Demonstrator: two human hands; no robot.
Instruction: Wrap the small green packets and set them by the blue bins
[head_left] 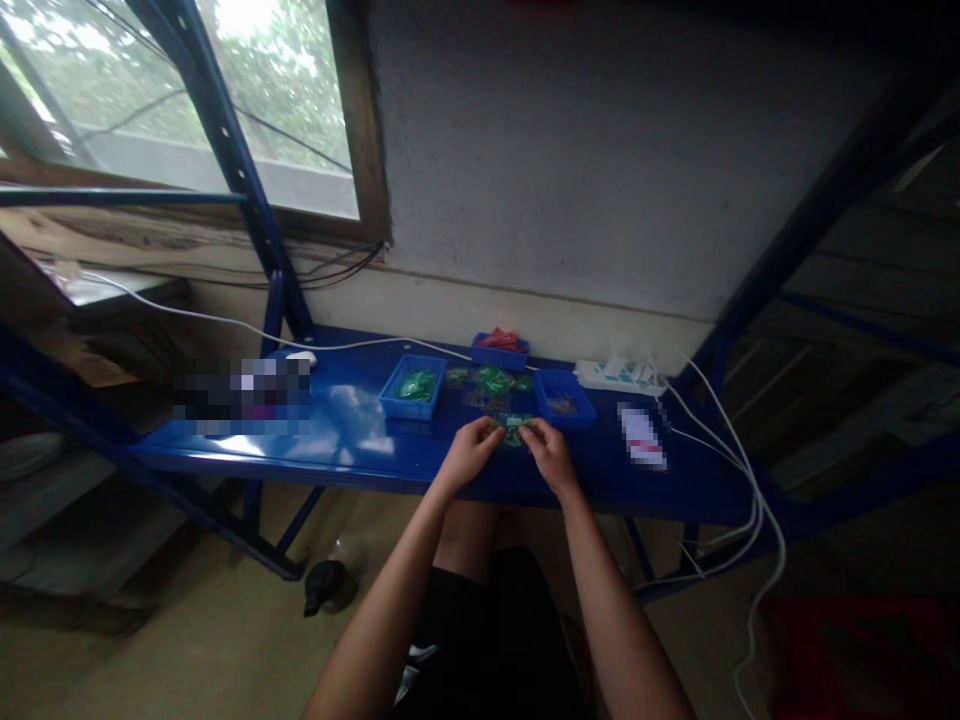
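My left hand (pixel 474 452) and my right hand (pixel 550 452) are close together over the front part of the blue table. Between them is a small see-through bag with green pieces (pixel 514 430), pinched at its two sides by my closed fingers. What the green pieces are is too small to make out. Just behind lie more clear bags with green contents (pixel 495 380). To the left stands a blue bin (pixel 409 408) with green bagged items in it. Right of the bags, another blue bin (pixel 581 410) holds a few small thin brownish things.
At the back, a small blue bin (pixel 491 355) holds red packets. A white power strip (pixel 619 377) with plugs sits at the right, its white cables (pixel 757 500) hanging over the edge. Blurred-out items (pixel 643 437) lie right and left. Blue uprights (pixel 289 290) frame the table (pixel 337 440).
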